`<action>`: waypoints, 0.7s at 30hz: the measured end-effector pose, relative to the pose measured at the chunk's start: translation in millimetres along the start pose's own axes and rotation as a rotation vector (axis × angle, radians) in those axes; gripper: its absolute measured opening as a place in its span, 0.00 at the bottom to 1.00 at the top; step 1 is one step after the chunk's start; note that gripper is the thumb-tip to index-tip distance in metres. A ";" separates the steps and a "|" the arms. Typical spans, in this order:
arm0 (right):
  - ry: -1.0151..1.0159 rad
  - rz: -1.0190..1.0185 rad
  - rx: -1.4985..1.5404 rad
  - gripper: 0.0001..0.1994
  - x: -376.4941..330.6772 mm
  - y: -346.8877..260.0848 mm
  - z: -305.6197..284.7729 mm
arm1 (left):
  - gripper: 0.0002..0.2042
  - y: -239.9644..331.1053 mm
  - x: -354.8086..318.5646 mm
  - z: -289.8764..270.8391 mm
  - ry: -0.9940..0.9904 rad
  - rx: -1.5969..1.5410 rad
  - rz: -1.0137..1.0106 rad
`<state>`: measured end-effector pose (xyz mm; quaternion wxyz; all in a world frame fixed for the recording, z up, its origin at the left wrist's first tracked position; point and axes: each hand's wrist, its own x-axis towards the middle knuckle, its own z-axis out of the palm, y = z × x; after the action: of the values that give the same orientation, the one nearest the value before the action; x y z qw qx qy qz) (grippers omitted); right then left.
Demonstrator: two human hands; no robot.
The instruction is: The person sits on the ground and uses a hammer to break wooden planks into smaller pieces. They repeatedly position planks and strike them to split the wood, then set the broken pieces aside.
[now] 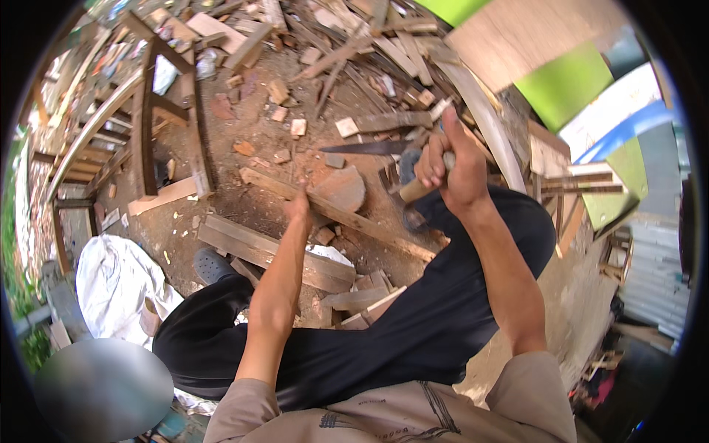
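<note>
A long wooden strip (354, 215) slants across the ground before me, over a flat rounded block (343, 188). My left hand (297, 208) is closed at the strip's near edge; its fingertips are small and partly hidden. Raised at the right, my right hand (459, 166) wraps round the wooden handle (418, 190) of a hammer, thumb along the top. The hammer's metal head (387, 176) is beside my right shoe, apart from the strip. Behind it, a dark pointed blade (365, 148) extends to the left; where its other end rests is hidden.
Thick timber (273, 251) lies nearer my legs. A wooden frame (144, 118) stands at left, above a white cloth (118, 288). Scrap wood (354, 59) is heaped at the back. Green-and-wood panels (561, 88) stand at right. My grey shoe (212, 264) is by the timber.
</note>
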<state>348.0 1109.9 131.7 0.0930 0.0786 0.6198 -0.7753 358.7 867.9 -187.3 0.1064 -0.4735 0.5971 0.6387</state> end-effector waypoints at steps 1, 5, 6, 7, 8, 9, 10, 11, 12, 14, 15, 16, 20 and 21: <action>0.026 0.005 -0.035 0.37 -0.8 -2.3 -2.8 | 0.45 1.4 -0.8 1.8 0.072 -0.037 -0.085; 0.048 -0.003 -0.168 0.37 -3.3 -9.1 -4.4 | 0.39 5.2 -6.9 -8.2 -0.044 -0.411 0.136; 0.054 -0.015 -0.210 0.37 -4.9 -12.1 -5.2 | 0.39 21.8 -19.2 -13.4 -0.141 -0.484 0.170; 0.046 -0.029 -0.248 0.37 -5.7 -14.3 -3.6 | 0.38 38.2 -24.3 -19.8 -0.160 -0.515 0.215; 0.059 -0.023 -0.235 0.37 -6.8 -15.8 -2.8 | 0.38 55.8 -26.2 -25.8 -0.173 -0.550 0.265; 0.059 -0.012 -0.217 0.37 -6.9 -16.0 -1.6 | 0.38 71.0 -21.2 -33.3 -0.182 -0.590 0.325; 0.057 0.000 -0.201 0.37 -7.9 -15.1 -0.9 | 0.38 81.6 -15.3 -43.6 -0.189 -0.610 0.374; 0.053 0.012 -0.187 0.37 -9.0 -13.5 0.3 | 0.37 92.7 -11.9 -55.2 -0.194 -0.631 0.422; 0.060 0.009 -0.143 0.36 -9.4 -10.4 2.4 | 0.37 104.4 -7.8 -66.4 -0.200 -0.652 0.475; 0.041 0.008 -0.118 0.36 -8.2 -3.0 4.9 | 0.37 123.8 -2.8 -88.0 -0.186 -0.693 0.514; 0.034 0.010 -0.109 0.36 -8.3 1.7 5.7 | 0.38 130.8 -0.7 -97.9 -0.180 -0.714 0.528; 0.036 0.020 -0.081 0.34 -6.8 6.5 7.8 | 0.39 138.6 1.2 -108.1 -0.105 -0.634 0.586; 0.085 0.049 -0.056 0.32 -1.2 21.3 18.7 | 0.41 161.2 -29.5 -130.8 -0.066 -0.692 0.642; 0.096 0.052 -0.037 0.32 -1.9 18.5 22.4 | 0.41 164.2 -30.7 -138.3 -0.059 -0.729 0.659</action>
<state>354.2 1084.2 119.6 0.0846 0.1299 0.6354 -0.7565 325.9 718.3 -33.8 -0.2573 -0.2473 0.4494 0.8189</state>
